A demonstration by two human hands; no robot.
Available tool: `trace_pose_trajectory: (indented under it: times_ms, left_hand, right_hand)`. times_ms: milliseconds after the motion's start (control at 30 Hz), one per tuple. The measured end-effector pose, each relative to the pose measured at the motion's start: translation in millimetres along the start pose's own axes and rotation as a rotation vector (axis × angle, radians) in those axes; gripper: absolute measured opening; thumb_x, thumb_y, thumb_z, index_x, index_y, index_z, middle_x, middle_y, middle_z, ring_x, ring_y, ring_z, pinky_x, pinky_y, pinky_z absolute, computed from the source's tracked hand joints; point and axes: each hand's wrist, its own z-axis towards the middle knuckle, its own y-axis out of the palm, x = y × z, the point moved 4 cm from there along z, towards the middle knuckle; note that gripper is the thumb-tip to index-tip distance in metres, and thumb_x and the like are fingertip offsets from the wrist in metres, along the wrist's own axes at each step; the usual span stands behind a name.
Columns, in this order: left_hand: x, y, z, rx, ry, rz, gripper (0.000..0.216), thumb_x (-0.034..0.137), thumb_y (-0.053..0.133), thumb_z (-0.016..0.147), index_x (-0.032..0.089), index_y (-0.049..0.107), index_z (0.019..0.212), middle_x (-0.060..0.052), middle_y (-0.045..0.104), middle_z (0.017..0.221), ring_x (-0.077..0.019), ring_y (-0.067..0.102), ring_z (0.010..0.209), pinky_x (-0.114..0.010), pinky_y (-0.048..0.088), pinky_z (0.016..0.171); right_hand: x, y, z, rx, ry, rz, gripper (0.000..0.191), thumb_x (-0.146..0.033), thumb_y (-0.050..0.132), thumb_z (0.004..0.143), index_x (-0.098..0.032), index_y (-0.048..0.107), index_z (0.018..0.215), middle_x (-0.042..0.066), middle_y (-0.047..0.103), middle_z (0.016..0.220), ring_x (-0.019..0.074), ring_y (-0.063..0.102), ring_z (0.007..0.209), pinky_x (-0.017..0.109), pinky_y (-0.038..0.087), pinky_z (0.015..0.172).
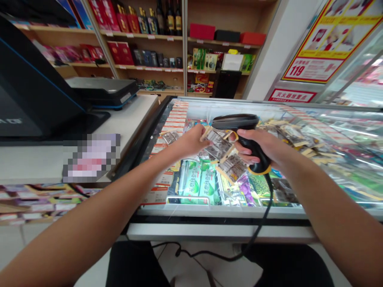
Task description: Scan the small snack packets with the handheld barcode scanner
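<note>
My right hand (254, 145) is wrapped round the handle of a black barcode scanner (235, 120) with yellow trim. The scanner's head points left, and its cable hangs from the handle. My left hand (194, 139) pinches a small packet (220, 146) with brown and cream printing, just below the scanner's head. Beneath both hands is a glass-topped chest freezer (233, 210). Through the glass, green packets (199, 179) show below my left hand. A similar brown-printed packet (233, 166) shows just under the held one; whether it is a separate packet or a reflection I cannot tell.
To the left stands a white counter (146, 109) with a dark monitor (32, 87), a flat scale-like device (103, 89) and a blurred-out object (92, 157). Shelves (143, 36) with bottles and boxes line the back. The scanner's cable (227, 259) loops in front of the freezer.
</note>
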Motion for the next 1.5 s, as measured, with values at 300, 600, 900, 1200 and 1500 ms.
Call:
trace_pose_trajectory:
  times_ms: [300,600,900,1200,1500]
  left_hand:
    - [-50.8,-69.2,14.1,0.138,-0.086,0.151,0.037,0.035,0.059,0.082,0.024,0.056,0.116,-0.007,0.069,0.110,-0.0221,0.067,0.089,-0.031,0.049,0.072]
    - [-53.1,-72.1,12.2,0.136,-0.136,0.150,0.041,0.035,0.062,0.080,0.026,0.057,0.120,-0.005,0.069,0.115,-0.0216,0.066,0.091,-0.028,0.047,0.073]
    - [-88.7,-84.9,28.3,0.476,-0.204,0.273,0.029,0.037,0.045,0.091,0.023,0.066,0.105,-0.010,0.072,0.105,-0.0291,0.065,0.099,-0.037,0.048,0.083]
    - [-48.7,-51.0,9.9,0.424,-0.110,0.562,0.044,0.044,0.044,0.094,0.019,0.063,0.124,-0.018,0.058,0.130,-0.0386,0.049,0.124,-0.054,0.044,0.098]
    - [4.4,31.7,-1.0,0.129,0.137,0.552,0.065,0.070,0.047,0.089,0.015,0.059,0.121,-0.018,0.058,0.133,-0.0394,0.049,0.127,-0.055,0.039,0.104]
  right_hand:
    - [1.6,-6.5,-2.3,-0.099,-0.009,-0.285,0.038,-0.049,0.068,0.087,-0.021,0.049,0.071,-0.002,0.050,0.056,0.0090,0.042,0.040,0.024,0.030,0.036]
    - [4.2,-7.0,-0.2,-0.114,-0.016,-0.327,0.039,-0.049,0.067,0.088,-0.020,0.049,0.070,-0.001,0.052,0.056,0.0084,0.042,0.039,0.024,0.032,0.036]
    - [0.2,-6.9,2.6,0.002,-0.056,-0.255,0.035,-0.050,0.067,0.087,-0.020,0.052,0.078,-0.002,0.049,0.053,0.0102,0.043,0.037,0.026,0.027,0.034]
    - [2.1,-7.8,3.0,0.016,-0.019,-0.235,0.033,-0.049,0.071,0.084,-0.019,0.056,0.084,-0.001,0.051,0.056,0.0106,0.045,0.040,0.025,0.028,0.036]
    - [2.7,-8.8,1.0,0.052,0.046,-0.143,0.035,-0.049,0.072,0.083,-0.021,0.053,0.076,0.000,0.050,0.063,0.0091,0.040,0.044,0.026,0.027,0.036]
